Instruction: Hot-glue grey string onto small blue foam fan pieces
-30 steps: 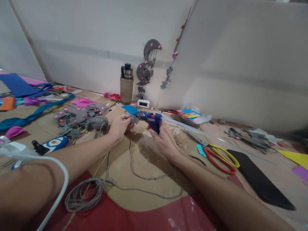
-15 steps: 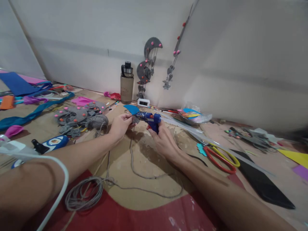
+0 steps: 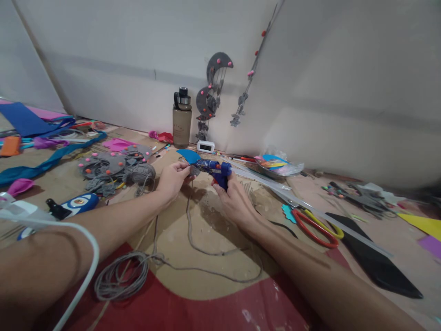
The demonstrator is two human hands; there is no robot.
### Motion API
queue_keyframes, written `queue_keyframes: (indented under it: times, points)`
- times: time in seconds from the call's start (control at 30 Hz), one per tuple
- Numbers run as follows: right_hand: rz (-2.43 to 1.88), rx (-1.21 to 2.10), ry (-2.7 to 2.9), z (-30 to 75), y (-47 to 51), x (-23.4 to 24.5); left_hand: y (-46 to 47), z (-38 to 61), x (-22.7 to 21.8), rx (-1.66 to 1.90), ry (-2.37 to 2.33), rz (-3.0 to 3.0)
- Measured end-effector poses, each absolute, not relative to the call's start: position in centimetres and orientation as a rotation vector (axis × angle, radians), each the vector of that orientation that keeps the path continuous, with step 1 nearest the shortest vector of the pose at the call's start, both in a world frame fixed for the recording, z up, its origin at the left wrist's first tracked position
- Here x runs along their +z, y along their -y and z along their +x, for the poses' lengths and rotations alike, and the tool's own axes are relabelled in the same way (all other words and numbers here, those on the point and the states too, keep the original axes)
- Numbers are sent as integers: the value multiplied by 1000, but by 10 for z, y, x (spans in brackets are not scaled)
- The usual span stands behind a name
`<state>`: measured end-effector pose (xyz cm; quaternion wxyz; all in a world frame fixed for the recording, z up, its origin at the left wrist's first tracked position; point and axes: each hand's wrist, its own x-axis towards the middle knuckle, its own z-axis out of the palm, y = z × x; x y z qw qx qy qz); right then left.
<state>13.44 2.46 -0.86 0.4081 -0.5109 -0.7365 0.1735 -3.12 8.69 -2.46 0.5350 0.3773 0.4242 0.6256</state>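
Observation:
My right hand (image 3: 234,197) is wrapped round the handle of a blue hot glue gun (image 3: 218,172), its nozzle pointing left. A long clear glue stick (image 3: 310,204) sticks out behind the gun. Between thumb and fingers, my left hand (image 3: 173,181) pinches a small grey felt piece (image 3: 195,171), and the nozzle is right beside it; whether they touch, I cannot tell. Grey yarn (image 3: 189,220) hangs from the piece and loops across the cardboard to a coil (image 3: 122,276). A blue paper piece (image 3: 188,155) lies just behind the nozzle.
Behind stands a bottle (image 3: 182,122) near a small white device (image 3: 206,146). Grey moon-shaped hangings (image 3: 218,64) are against the wall. At left lie a yarn ball (image 3: 143,174) and felt pieces (image 3: 103,165). Scissors (image 3: 315,234) and a black slab (image 3: 379,264) lie right. A white cable (image 3: 91,243) crosses left.
Both hands hold almost the same pose, the glue gun staying at the felt piece. The hanging string on the wall has swung slightly left.

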Motion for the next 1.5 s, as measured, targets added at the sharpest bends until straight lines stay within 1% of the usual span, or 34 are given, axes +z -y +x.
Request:
queue_keyframes:
  times: [0.6, 0.97, 1.5]
  points:
    - [-1272, 386, 1869, 133, -26, -13, -89, -33, -29, 1458, -1002, 937]
    - [-1272, 423, 1833, 135, -26, -12, -90, -33, -30, 1512, -964, 926]
    - [-1246, 375, 1829, 140, -29, -16, -93, -35, -33, 1541, -922, 894]
